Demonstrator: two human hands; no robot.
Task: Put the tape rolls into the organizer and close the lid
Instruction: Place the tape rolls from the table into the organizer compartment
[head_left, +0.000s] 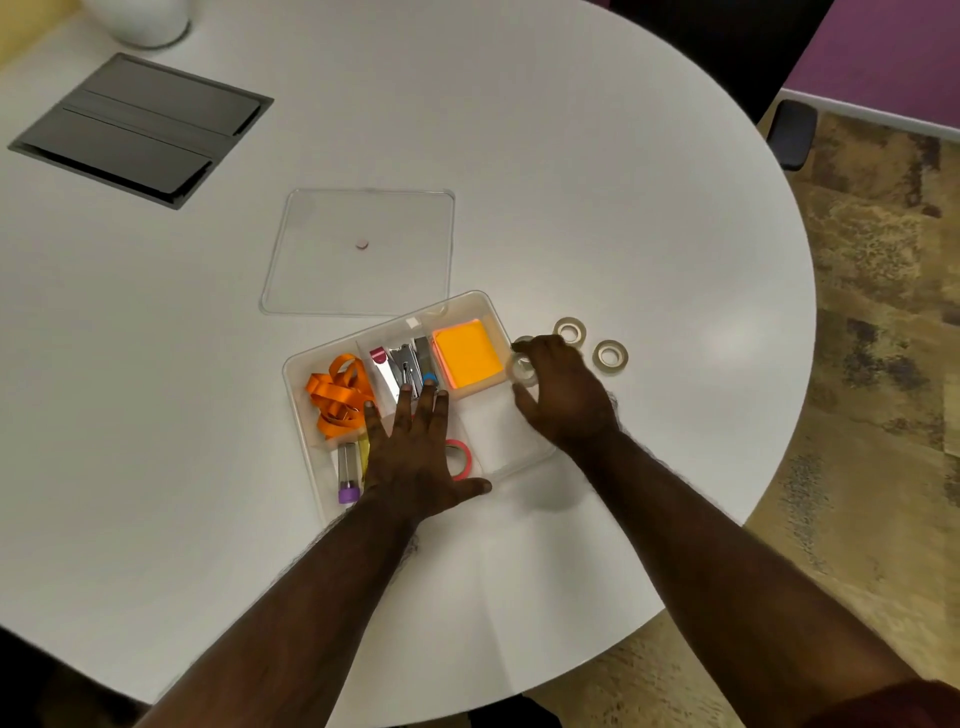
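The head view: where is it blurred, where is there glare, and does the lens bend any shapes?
In the head view, the tape roll pinched by the right hand is smeared by motion; the two rolls on the table look sharp. The white table shows soft glare right of them, and its edge bows from wide-angle distortion. The clear lid reflects faintly. The left hand is sharp.

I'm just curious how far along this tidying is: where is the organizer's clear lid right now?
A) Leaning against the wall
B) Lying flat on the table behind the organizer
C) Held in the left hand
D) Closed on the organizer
B: the clear lid lies flat on the white table just beyond the open organizer, and neither hand touches it.
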